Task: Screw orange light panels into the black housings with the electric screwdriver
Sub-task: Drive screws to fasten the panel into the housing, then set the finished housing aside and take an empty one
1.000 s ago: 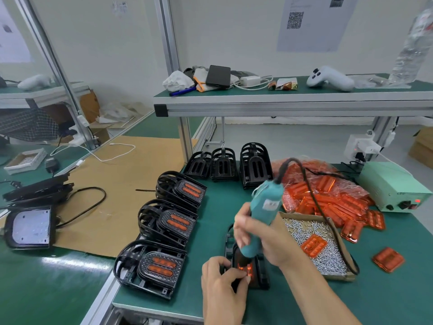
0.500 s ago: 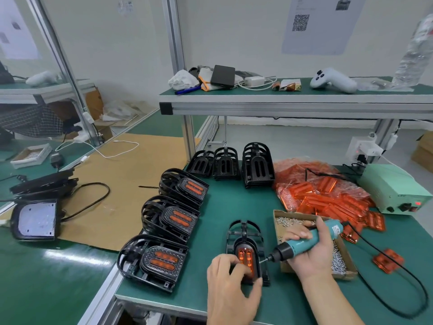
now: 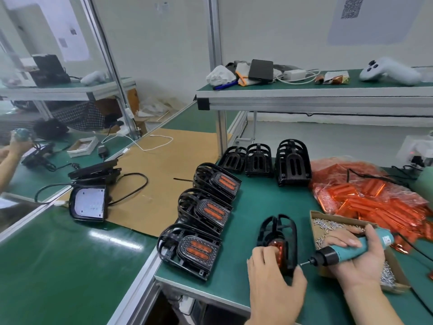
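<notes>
Left hand (image 3: 274,280) grips the black ribbed plastic housing (image 3: 278,245) with orange panel, lying on the green table (image 3: 253,202). Right hand (image 3: 358,261) clasps the teal electric screwdriver (image 3: 346,249), bit beside the housing, over the cardboard screw box (image 3: 396,275).

Green bench, black housings, orange panels

The table (image 3: 257,207) was dark green with a silver edge, and the shelf (image 3: 304,89) above matched it. Three stacks of housings (image 3: 293,165) were plain black; three others (image 3: 199,249) showed orange bars inside a dotted grey border. The pile of loose panels (image 3: 375,202) was bright orange under shiny clear wrap. The screwdriver (image 3: 351,248) was teal with a black nose and cable. The box (image 3: 398,275) was brown card, its screws (image 3: 332,225) silver. A tan sheet (image 3: 164,172) lay to the left; the controller (image 3: 389,71) was pale grey.
</notes>
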Demonstrator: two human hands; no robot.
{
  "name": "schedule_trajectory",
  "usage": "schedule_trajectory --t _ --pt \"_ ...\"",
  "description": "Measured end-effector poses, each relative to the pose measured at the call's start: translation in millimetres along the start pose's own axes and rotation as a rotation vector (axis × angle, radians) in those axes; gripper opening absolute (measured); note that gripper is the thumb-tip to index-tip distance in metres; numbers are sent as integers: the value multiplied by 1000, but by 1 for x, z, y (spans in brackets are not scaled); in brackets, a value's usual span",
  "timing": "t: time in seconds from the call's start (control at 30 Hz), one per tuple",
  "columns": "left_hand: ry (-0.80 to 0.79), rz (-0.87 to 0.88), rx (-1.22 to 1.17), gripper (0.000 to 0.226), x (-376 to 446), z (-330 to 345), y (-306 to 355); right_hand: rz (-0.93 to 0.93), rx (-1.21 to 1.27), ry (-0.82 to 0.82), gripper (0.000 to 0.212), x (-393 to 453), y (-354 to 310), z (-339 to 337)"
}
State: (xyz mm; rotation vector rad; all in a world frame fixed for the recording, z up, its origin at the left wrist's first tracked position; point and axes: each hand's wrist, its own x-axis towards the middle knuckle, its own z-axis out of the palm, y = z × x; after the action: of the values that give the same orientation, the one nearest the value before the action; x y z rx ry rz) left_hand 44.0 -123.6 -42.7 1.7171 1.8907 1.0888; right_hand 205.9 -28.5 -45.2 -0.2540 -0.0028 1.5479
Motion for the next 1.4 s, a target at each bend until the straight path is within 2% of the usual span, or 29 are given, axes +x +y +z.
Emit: schedule_trajectory --t 0.13,0.23,0.33,0.5,0.63,0.77,0.87,1.0,1.07,1.23,1.4 --pt "61 -246 -363 16 11 -23 3 -34 -18 -43 25 1 2 -1" --pt "75 -411 -513 12 25 -39 -4 -21 -31 -35 27 1 4 -3" --pt "46 -453 -418 6 39 -57 -13 -21 -60 -31 27 1 5 -2" --pt "-60 -367 -103 43 65 -78 -27 -4 -54 -19 27 0 3 -4" --pt "-128 -351 4 41 75 -83 -31 16 -70 -58 28 -1 1 -4" --pt "-197 -364 -36 35 69 -81 -34 15 -112 -83 31 -2 -1 -3" --pt "-136 -392 -109 29 69 -88 -33 22 -115 -83 30 -3 -1 -2" --pt "118 -425 -91 11 89 -114 -38 10 -148 -74 30 -2 0 -1" --pt "210 -462 -84 24 103 -126 -44 8 -158 -76 31 -3 0 -1" --pt "237 -540 -91 54 125 -133 -54 15 -167 -64 27 -3 0 1" --pt "208 -562 -59 55 130 -122 -59 29 -126 -28 28 -2 -1 -1"
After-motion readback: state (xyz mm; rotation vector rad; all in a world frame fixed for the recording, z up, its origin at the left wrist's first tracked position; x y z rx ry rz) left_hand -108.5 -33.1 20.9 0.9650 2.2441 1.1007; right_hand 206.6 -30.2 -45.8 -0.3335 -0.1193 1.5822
